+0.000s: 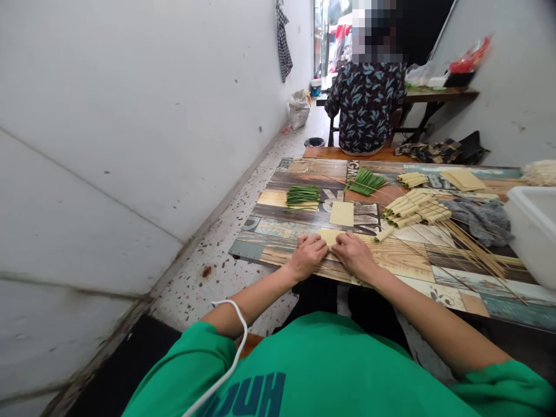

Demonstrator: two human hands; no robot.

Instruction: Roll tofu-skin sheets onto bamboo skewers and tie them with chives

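On patchwork wood-print bench (393, 256), near its edge: thin pale-yellow rectangular sheet (330, 236), straight ahead between left hand (309, 253) and right hand (353, 253), equally near, fingers curled narrow onto its close side; long axis unclear. Just beyond, 1 matching flat sheet (341, 214).

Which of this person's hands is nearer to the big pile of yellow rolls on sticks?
The right. The right hand is left of the pile of yellow rolls and closer to the person; the left hand is farther left.
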